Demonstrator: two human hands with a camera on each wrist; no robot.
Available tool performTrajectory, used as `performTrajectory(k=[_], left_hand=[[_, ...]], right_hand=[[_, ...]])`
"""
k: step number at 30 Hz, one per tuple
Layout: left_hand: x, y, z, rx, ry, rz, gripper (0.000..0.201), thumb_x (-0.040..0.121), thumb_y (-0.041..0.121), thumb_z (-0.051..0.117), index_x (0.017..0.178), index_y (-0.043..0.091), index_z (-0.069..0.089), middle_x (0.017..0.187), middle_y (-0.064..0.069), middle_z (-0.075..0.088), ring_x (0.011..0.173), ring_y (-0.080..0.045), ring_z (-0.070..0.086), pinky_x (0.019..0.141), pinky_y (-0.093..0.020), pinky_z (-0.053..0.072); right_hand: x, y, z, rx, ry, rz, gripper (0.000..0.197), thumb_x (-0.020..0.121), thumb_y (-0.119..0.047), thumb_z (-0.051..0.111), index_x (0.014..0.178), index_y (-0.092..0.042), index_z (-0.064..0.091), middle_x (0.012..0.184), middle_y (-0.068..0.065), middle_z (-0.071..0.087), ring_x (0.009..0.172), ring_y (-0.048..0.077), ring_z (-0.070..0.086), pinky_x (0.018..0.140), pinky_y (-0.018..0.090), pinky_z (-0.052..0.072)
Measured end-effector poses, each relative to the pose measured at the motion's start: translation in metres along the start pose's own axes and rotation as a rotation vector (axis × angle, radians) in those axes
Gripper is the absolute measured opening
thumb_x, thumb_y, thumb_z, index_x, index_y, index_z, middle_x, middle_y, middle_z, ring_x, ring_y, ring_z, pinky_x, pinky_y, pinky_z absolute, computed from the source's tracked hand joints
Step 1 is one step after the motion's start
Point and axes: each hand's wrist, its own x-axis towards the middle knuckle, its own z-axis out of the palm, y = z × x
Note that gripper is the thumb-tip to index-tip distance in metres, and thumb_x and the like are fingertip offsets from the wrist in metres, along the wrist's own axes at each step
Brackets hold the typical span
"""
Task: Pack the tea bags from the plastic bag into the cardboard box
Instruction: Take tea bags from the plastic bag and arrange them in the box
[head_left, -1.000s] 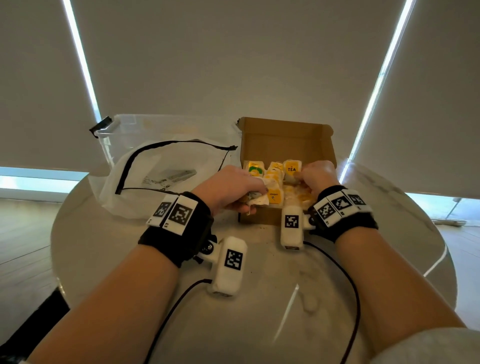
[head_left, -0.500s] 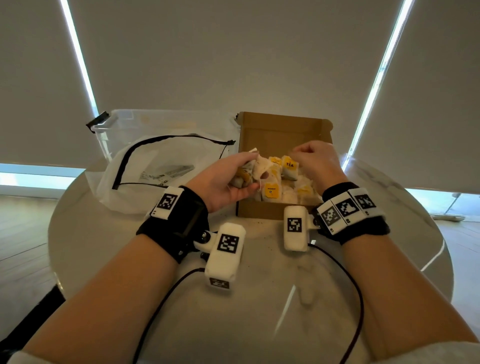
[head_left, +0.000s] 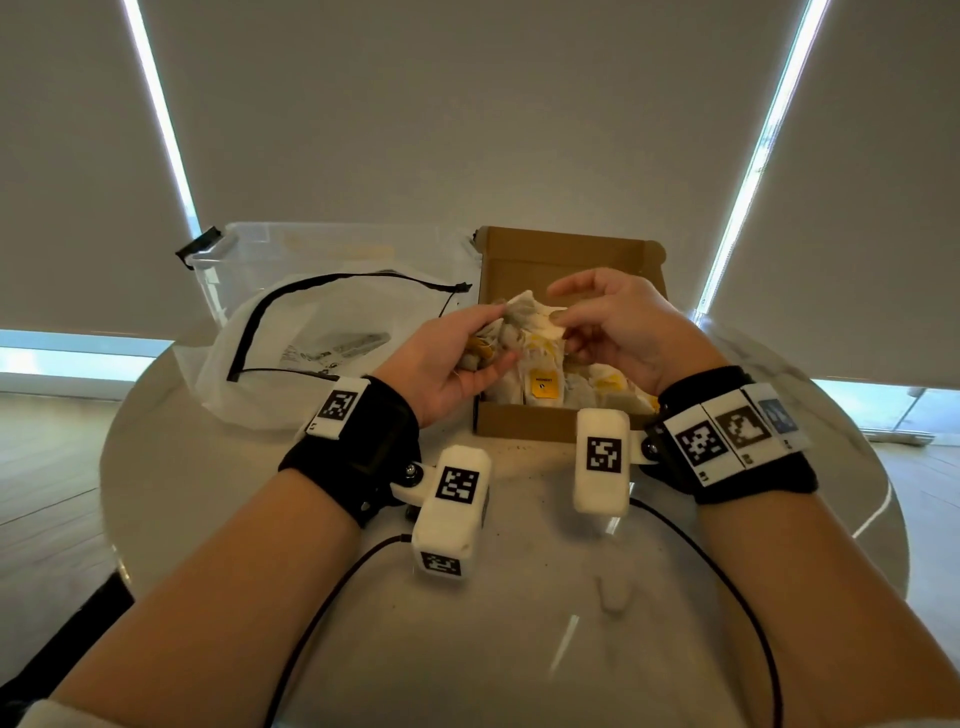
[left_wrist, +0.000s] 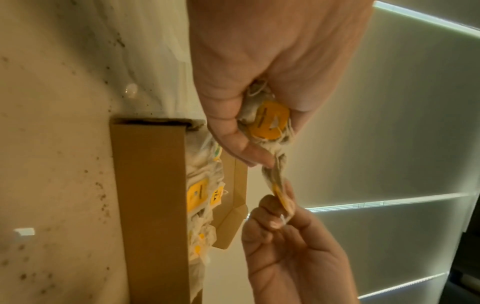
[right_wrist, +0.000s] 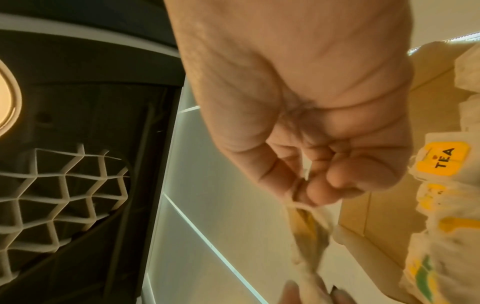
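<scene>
An open brown cardboard box (head_left: 519, 423) stands on the round table with several white tea bags with yellow tags (head_left: 543, 387) inside. My left hand (head_left: 457, 353) holds a small bunch of tea bags (left_wrist: 267, 121) above the box's left side. My right hand (head_left: 613, 327) pinches the end of one tea bag (head_left: 535, 314) from that bunch between thumb and fingers (right_wrist: 322, 185). That bag is stretched between the two hands. The white plastic bag (head_left: 311, 353) with a black zip edge lies flat to the left of the box.
A clear plastic bin (head_left: 332, 249) stands behind the plastic bag. The pale marble table (head_left: 519, 597) extends toward me, its front part bare except for the wrist cables. Window blinds hang close behind the table.
Both hands have risen out of the box. The left hand lifted a bunch of tea bags, and the right hand took hold of one bag from it.
</scene>
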Motion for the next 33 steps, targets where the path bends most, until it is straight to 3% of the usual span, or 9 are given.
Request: performTrajectory(k=[3,5,8,11,16,18,22,28,33], left_hand=[[0.003,0.0,-0.001,0.052,0.079,0.055,0.014,0.09,0.019,0.062,0.097,0.007,0.064,0.097,-0.015,0.063,0.081,-0.017,0.062,0.052,-0.019,0.055],[0.004,-0.001,-0.001,0.107,0.087,0.07,0.016,0.09,0.018,0.061,0.102,0.008,0.064,0.104,-0.016,0.061,0.091,-0.019,0.061,0.054,-0.02,0.056],[0.004,-0.003,0.0,0.173,0.075,0.063,0.017,0.09,0.018,0.061,0.104,0.009,0.064,0.112,-0.016,0.06,0.099,-0.021,0.059,0.062,-0.023,0.059],[0.003,-0.004,0.0,0.221,0.057,0.048,0.015,0.092,0.017,0.059,0.103,0.01,0.062,0.104,-0.012,0.059,0.098,-0.021,0.059,0.069,-0.026,0.057],[0.001,-0.004,0.001,0.286,0.039,0.034,0.009,0.093,0.017,0.057,0.098,0.011,0.061,0.1,-0.011,0.06,0.093,-0.019,0.06,0.07,-0.025,0.056],[0.0,-0.005,0.001,0.318,0.025,0.046,0.01,0.093,0.015,0.056,0.1,0.01,0.062,0.097,-0.009,0.059,0.087,-0.017,0.06,0.07,-0.025,0.056],[0.001,-0.006,0.001,0.384,-0.006,0.089,0.027,0.094,0.01,0.054,0.12,0.004,0.057,0.096,-0.005,0.057,0.08,-0.012,0.059,0.071,-0.025,0.056],[0.001,-0.006,0.0,0.402,-0.022,0.096,0.031,0.093,0.008,0.054,0.123,0.001,0.055,0.093,-0.003,0.058,0.075,-0.009,0.061,0.069,-0.023,0.058],[0.003,-0.006,0.0,0.38,-0.026,0.078,0.03,0.093,0.012,0.055,0.122,0.003,0.055,0.095,-0.005,0.059,0.082,-0.013,0.062,0.075,-0.027,0.056]], right_hand=[[-0.003,-0.003,-0.005,0.131,0.002,0.013,0.019,0.089,0.005,0.047,0.09,-0.001,0.066,0.079,0.01,0.063,0.059,0.012,0.057,0.053,0.02,0.052],[-0.003,-0.002,-0.011,0.224,-0.02,0.006,0.029,0.084,0.013,0.041,0.093,0.003,0.067,0.088,0.016,0.066,0.07,0.017,0.063,0.062,0.023,0.055],[0.0,0.001,-0.02,0.129,0.023,-0.066,0.033,0.082,0.019,0.045,0.098,0.001,0.068,0.094,0.017,0.067,0.079,0.019,0.067,0.069,0.022,0.058],[0.003,0.009,-0.028,-0.065,0.124,-0.135,0.019,0.087,0.005,0.057,0.099,-0.005,0.068,0.091,0.012,0.07,0.076,0.015,0.067,0.069,0.022,0.058],[0.009,0.022,-0.036,-0.305,0.307,-0.179,0.015,0.088,-0.008,0.062,0.085,-0.023,0.065,0.086,-0.003,0.064,0.069,0.007,0.056,0.056,0.018,0.047],[0.013,0.026,-0.038,-0.303,0.295,-0.112,0.015,0.09,-0.008,0.059,0.085,-0.022,0.062,0.082,0.001,0.062,0.066,0.008,0.056,0.055,0.018,0.049],[0.025,0.036,-0.029,-0.316,0.245,0.023,0.005,0.09,-0.006,0.06,0.089,-0.011,0.063,0.074,0.007,0.062,0.059,0.011,0.057,0.047,0.015,0.05],[0.051,0.049,-0.02,-0.333,0.4,0.075,0.01,0.084,-0.009,0.069,0.089,-0.009,0.06,0.071,0.009,0.064,0.056,0.012,0.058,0.053,0.023,0.051],[0.059,0.062,-0.019,-0.36,0.383,0.094,0.01,0.082,-0.01,0.072,0.083,-0.01,0.061,0.072,0.007,0.065,0.06,0.014,0.063,0.073,0.035,0.059]])
